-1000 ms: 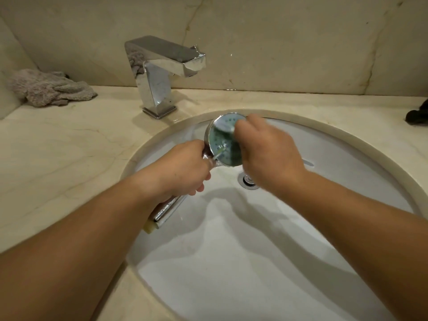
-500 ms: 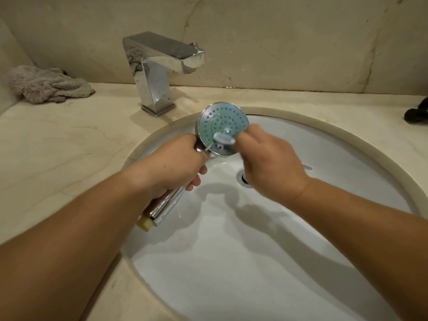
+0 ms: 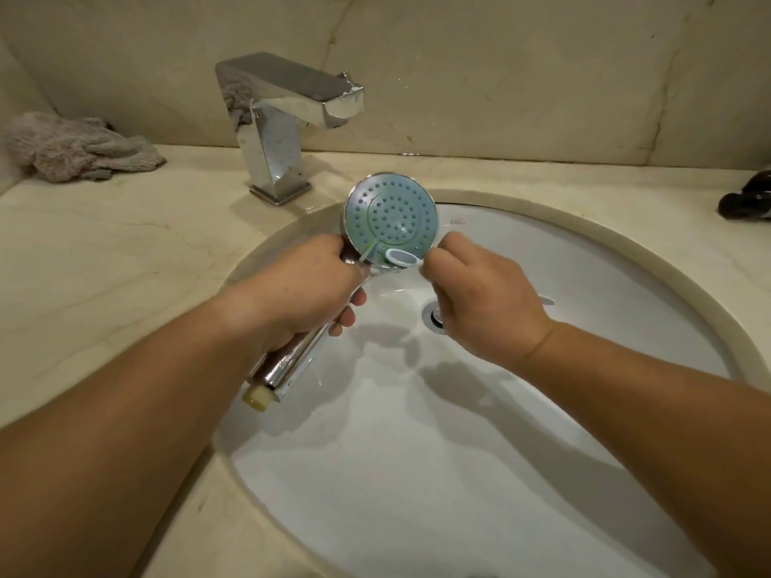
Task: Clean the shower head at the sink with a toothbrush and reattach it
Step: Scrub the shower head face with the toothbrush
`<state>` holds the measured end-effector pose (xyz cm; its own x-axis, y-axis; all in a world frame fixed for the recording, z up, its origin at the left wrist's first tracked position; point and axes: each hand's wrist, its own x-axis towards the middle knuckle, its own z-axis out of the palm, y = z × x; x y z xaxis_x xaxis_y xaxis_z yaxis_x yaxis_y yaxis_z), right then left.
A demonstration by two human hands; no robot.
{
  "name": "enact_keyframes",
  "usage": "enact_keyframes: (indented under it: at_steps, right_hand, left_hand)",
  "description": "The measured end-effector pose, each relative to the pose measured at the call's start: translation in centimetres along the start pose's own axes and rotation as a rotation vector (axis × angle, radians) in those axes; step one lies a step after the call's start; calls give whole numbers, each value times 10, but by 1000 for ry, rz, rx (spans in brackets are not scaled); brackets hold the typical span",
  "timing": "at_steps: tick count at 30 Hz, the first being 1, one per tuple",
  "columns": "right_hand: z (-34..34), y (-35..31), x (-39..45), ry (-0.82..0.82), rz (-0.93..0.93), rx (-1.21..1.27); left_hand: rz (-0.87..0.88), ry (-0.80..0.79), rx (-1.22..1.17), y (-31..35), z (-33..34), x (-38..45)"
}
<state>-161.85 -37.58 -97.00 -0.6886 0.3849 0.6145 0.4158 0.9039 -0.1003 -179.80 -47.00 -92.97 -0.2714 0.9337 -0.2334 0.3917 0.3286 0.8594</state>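
Shower head (image 3: 391,213): chrome, pale green nozzle face turned up, held above the sink's (image 3: 626,260) far rim. Left hand (image 3: 304,292): fingers wrapped round its handle. Right hand (image 3: 479,298): pinching a white toothbrush (image 3: 401,258), brush head against the face's lower edge. Sink: white oval bowl, drain (image 3: 434,318) at centre. Worktop (image 3: 104,260): cream marble. Faucet (image 3: 288,118): square chrome, at the back edge. Cloth (image 3: 75,146): grey, crumpled, in the far-left corner. Wall (image 3: 521,68): matching marble.
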Motion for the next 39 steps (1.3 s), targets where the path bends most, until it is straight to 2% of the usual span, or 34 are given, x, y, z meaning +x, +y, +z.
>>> enact_keyframes:
  at_steps: [3,4,7,11,14,17,20,22,24,26,31,39]
  right_hand:
    - [-2,9,5,99,231,33]
    - [-2,9,5,106,248,37]
    - [1,0,-1,-12,43,-2]
    - [-2,11,12,124,304,47]
    - [2,2,6,33,116,30]
    - [0,2,9,55,214,82]
    - [-3,3,16,25,207,95]
    - [-6,-4,24,10,340,208]
    - [-9,-5,47,75,570,378]
    - [-11,-4,76,156,685,503]
    - [-15,-14,135,155,687,675]
    - [-4,-16,170,108,723,601]
  left_hand:
    - [5,24,-15,1,0,0]
    - [5,28,-13,1,-1,0]
    - [3,18,16,0,-1,0]
    - [10,28,28,0,1,0]
    - [21,18,78,-1,2,1]
    - [18,31,104,1,4,3]
    - [-6,31,171,-1,4,3]
    - [-34,38,211,-3,5,4]
    - [-43,42,237,-2,7,6]
    - [-48,40,260,-1,8,6]
    - [-64,49,285,-2,3,5]
    - [-65,52,309,-4,4,7]
